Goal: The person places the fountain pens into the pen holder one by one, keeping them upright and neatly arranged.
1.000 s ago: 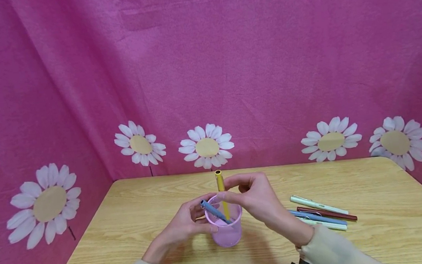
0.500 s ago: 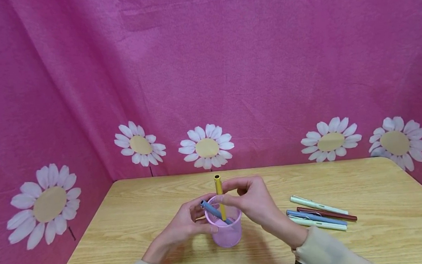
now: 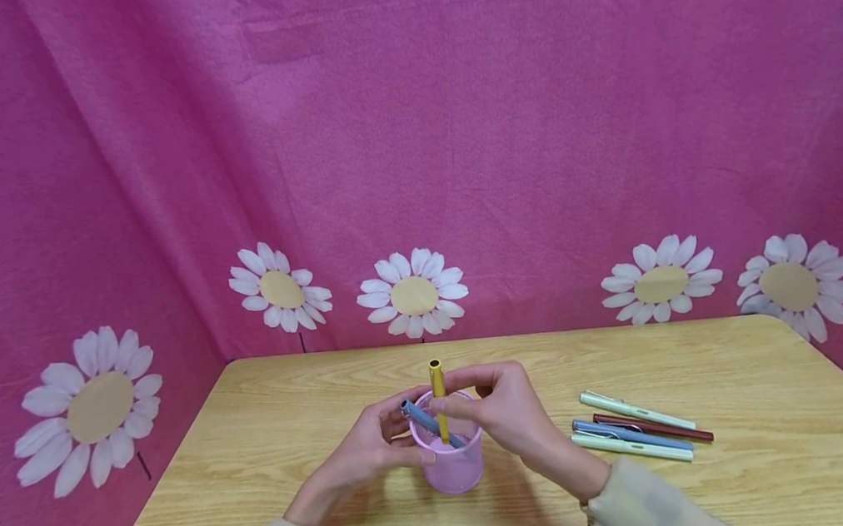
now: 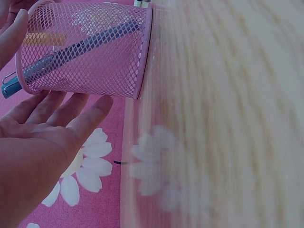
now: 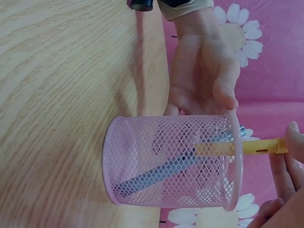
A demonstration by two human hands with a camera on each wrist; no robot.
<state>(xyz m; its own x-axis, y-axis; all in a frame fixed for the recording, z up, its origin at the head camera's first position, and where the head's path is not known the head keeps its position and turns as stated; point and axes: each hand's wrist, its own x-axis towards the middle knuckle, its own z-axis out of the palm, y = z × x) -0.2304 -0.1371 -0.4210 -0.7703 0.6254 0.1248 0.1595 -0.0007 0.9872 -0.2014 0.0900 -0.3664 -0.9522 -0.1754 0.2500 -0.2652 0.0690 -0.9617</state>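
Note:
A pink mesh pen cup [image 3: 455,471] stands upright on the table. My left hand [image 3: 365,442] holds it from the left, thumb against the near side. In the left wrist view the fingers [image 4: 97,111] lie along the mesh. A blue pen [image 5: 159,175] leans slantwise inside the cup, its clip end poking over the rim. My right hand [image 3: 513,409] pinches a yellow pen [image 3: 437,383] between thumb and fingers at the rim. The yellow pen is nearly upright, its lower part within the cup and, in the right wrist view, above the cup's bottom.
Right of the hands several pens lie together on the wooden table [image 3: 290,391]: a pale green pen [image 3: 636,409], a dark red pen [image 3: 654,426], a blue pen [image 3: 632,435] and another pale green pen [image 3: 631,448]. A pink flowered cloth [image 3: 503,164] hangs behind.
My right hand has lowered the yellow pen further into the cup, bringing it slightly left and more upright. The left hand and the cup have stayed in place.

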